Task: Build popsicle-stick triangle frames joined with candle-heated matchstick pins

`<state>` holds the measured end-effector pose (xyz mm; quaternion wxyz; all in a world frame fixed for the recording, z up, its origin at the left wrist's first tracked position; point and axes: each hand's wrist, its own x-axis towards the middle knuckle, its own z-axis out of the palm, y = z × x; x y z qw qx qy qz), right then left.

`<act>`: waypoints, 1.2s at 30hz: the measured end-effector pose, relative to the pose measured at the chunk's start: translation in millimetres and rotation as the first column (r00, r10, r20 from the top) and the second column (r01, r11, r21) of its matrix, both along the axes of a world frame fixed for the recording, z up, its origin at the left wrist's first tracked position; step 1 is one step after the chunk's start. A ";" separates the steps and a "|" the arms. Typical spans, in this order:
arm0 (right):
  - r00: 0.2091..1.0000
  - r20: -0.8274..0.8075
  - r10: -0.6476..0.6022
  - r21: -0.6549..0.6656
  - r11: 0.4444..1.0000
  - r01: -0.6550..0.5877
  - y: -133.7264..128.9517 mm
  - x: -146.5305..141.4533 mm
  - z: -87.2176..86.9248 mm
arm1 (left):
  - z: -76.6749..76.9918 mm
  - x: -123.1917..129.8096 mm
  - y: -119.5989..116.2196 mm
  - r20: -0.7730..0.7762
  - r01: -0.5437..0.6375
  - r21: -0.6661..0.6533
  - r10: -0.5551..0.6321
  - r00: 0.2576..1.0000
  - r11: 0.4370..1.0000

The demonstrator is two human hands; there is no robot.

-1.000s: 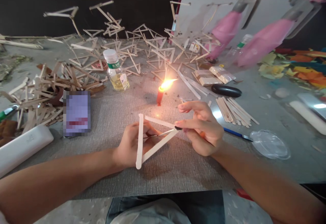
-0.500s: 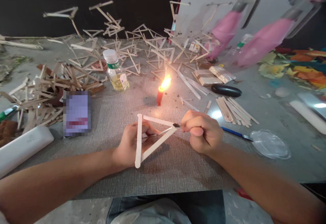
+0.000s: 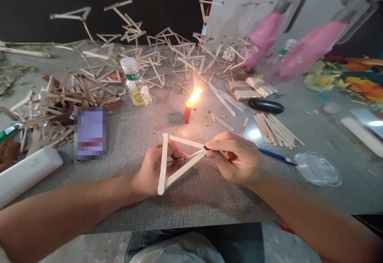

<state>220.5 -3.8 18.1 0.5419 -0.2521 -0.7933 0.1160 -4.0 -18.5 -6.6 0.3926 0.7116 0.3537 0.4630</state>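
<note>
A triangular frame of pale craft sticks [image 3: 182, 171] is held up over the near part of the table. My left hand [image 3: 154, 165] is closed on it from behind, its fingers partly hidden by the sticks. My right hand [image 3: 235, 157] pinches the frame's right corner between thumb and fingers, where a dark blackened spot [image 3: 206, 148] shows. Just beyond the hands, a short red candle [image 3: 187, 113] stands upright and burns, its flame [image 3: 196, 95] leaning right.
Behind stand many joined stick shapes [image 3: 155, 57]. A stick pile [image 3: 74, 103], bottle [image 3: 136, 83] and pixelated purple box [image 3: 89, 133] lie left. Loose craft sticks [image 3: 273, 129], a blue-handled knife [image 3: 275, 155], clear plastic lid [image 3: 317, 169] and pink glue guns [image 3: 311, 49] are right.
My right hand has turned from a curled fist beside the corner to a pinch on the blackened corner. The left hand and frame have barely shifted.
</note>
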 end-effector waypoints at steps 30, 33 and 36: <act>0.997 0.075 -0.006 0.121 0.993 -0.004 11.8 4.2 -3.6 | -1.3 1.2 -1.4 -0.008 -0.015 -0.027 0.015 1.000 1.000; 1.000 0.024 -0.019 0.092 0.996 0.017 14.6 3.7 -10.5 | -0.6 1.7 -0.7 0.041 0.013 -0.013 -0.012 0.999 1.000; 0.999 -0.043 -0.025 0.062 0.998 0.028 16.4 2.9 -14.7 | 3.3 1.8 0.2 0.026 0.011 0.023 -0.012 1.000 1.000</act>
